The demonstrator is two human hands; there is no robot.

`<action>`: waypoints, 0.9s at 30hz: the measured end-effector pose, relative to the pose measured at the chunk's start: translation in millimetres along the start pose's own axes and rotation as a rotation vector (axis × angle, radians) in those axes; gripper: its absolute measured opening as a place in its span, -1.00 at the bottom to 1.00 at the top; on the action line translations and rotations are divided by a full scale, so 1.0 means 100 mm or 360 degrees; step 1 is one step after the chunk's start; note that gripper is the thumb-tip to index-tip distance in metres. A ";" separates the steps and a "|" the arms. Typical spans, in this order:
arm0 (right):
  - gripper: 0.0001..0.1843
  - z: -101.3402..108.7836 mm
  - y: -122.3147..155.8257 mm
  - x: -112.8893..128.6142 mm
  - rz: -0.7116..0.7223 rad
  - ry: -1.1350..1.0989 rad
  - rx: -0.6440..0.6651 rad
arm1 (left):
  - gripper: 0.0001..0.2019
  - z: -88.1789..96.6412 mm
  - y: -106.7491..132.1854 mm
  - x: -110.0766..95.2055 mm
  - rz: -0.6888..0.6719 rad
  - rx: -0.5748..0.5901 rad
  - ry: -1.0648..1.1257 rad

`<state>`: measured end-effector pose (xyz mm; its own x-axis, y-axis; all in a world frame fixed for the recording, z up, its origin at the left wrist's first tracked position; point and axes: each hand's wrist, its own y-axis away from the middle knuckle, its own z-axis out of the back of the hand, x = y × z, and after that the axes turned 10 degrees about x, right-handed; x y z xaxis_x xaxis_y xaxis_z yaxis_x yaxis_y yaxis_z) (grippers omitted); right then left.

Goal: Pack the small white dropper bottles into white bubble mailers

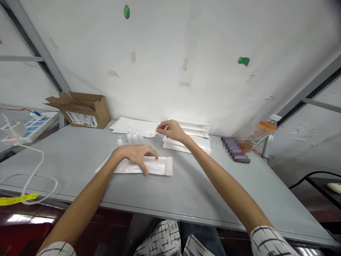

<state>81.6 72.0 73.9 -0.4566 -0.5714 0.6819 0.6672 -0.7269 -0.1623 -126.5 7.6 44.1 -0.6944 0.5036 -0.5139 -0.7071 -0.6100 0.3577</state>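
Observation:
A flat, white and clear packet [160,166] lies lengthwise on the table near the middle. My left hand [137,155] rests over it, thumb and fingers spread across its width. Just behind that hand stands a group of small white bottles [135,138] with thin tips, and one more small bottle [120,142] stands slightly to the left. My right hand [172,130] is raised beyond the packet, thumb and fingertips pinched together. Whatever its fingertips hold, if anything, is too small to make out. White sheets or envelopes [133,124] lie behind the bottles.
More white envelopes [190,143] are stacked at the back, right of centre. An open cardboard box [87,110] stands back left, near a power strip [38,126] with a white cable [39,165]. At right are a phone [234,151] and a bottle of orange drink [262,129].

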 end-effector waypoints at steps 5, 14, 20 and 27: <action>-0.79 -0.35 -0.61 0.15 -0.0073 0.0378 0.0140 | -0.35 0.02 0.08 0.01 0.0073 0.0076 -0.0020; -0.81 -0.57 -0.66 0.09 0.0024 0.0505 0.0145 | -0.37 -0.01 0.05 0.11 -0.0098 -0.0032 0.0054; -0.87 -0.14 -0.21 -0.01 0.0004 0.0148 -0.0231 | -0.40 -0.04 -0.04 0.04 -0.0135 -0.0069 0.0053; -0.61 0.49 1.25 -0.36 -0.0211 -0.0252 -0.0664 | -0.45 -0.16 -0.22 -0.11 -0.0339 -0.0377 0.0113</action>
<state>210.8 20.2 64.2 -0.4046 -0.4214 0.8116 0.3006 -0.8995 -0.3172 -101.2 5.5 29.0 -0.5170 0.5964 -0.6140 -0.7791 -0.6250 0.0489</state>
